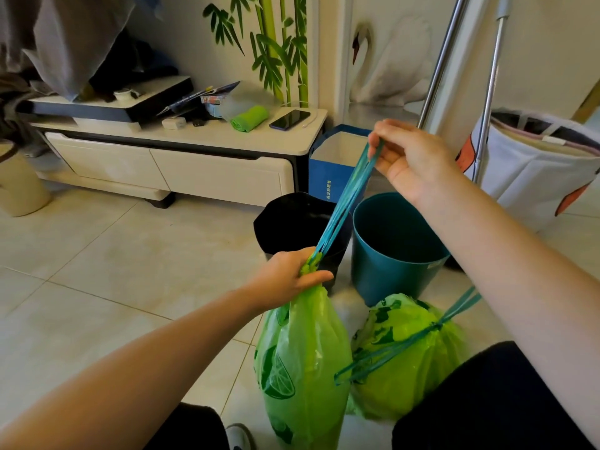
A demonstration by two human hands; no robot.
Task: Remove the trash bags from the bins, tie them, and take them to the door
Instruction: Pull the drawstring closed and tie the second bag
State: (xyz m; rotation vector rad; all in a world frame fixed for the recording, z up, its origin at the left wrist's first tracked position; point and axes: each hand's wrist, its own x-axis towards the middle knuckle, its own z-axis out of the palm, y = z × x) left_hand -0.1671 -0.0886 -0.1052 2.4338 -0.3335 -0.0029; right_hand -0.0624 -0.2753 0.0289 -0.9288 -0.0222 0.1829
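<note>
From my remote seat I see the left hand closed around the gathered neck of a green trash bag, which hangs upright above the tiled floor. The right hand is raised higher and pinches the teal drawstring between thumb and fingers; the string runs tight from this hand down to the neck of the bag. A second green trash bag lies on the floor just beside the first one, its own drawstring already pulled closed with loose loops. Behind the bags stand a teal bin and a black bin, close together. The teal bin has no bag inside; the black one is too dark for me to tell. A blue box stands behind them, next to a low white cabinet with a phone on top.
</note>
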